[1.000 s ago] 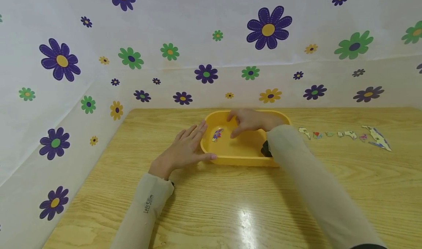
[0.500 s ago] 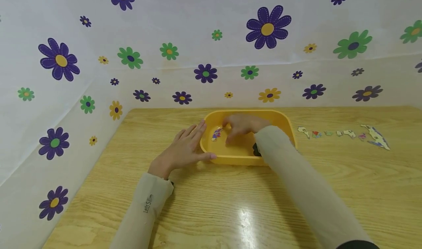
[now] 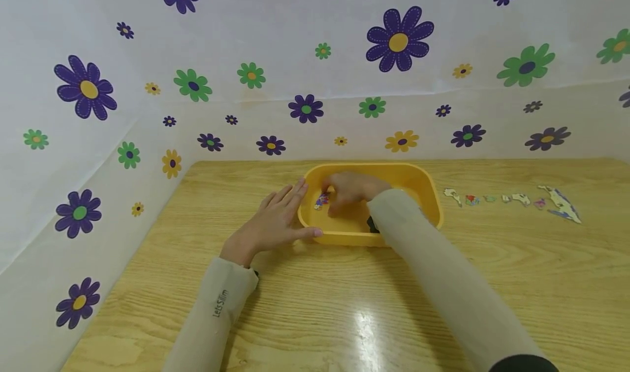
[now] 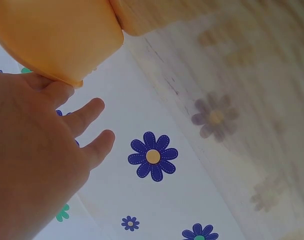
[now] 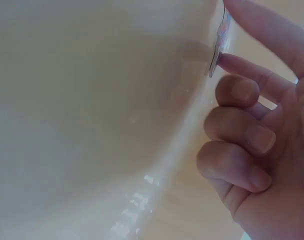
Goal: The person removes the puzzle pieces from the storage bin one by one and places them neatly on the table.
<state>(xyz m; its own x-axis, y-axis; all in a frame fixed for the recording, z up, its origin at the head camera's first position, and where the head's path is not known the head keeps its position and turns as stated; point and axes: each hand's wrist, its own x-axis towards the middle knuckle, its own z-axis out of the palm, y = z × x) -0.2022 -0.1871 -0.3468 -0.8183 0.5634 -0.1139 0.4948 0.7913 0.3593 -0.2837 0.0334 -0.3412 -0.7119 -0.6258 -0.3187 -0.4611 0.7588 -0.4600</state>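
Observation:
A yellow plastic tub [image 3: 374,239] stands on the wooden table. On its floor, at the left end, lies a small flat cut-out piece [image 3: 321,200] with a purple, red and white print. My right hand [image 3: 351,190] reaches into the tub, thumb and index finger at opposite edges of the piece; in the right wrist view they pinch the thin piece [image 5: 222,37] while the other fingers curl toward the palm. My left hand [image 3: 275,221] rests against the tub's left end, fingers fairly straight along the rim and thumb at the front corner.
To the right of the tub, a row of several flat irregular pieces [image 3: 521,199] lies on the table [image 3: 305,306], ending in a larger white-and-blue one [image 3: 561,204]. A flower-patterned white sheet [image 3: 275,44] hangs behind and at the left.
My right hand has moved left and down inside the tub, bringing its thumb and index finger to the small printed piece. The left hand has stayed at the rim.

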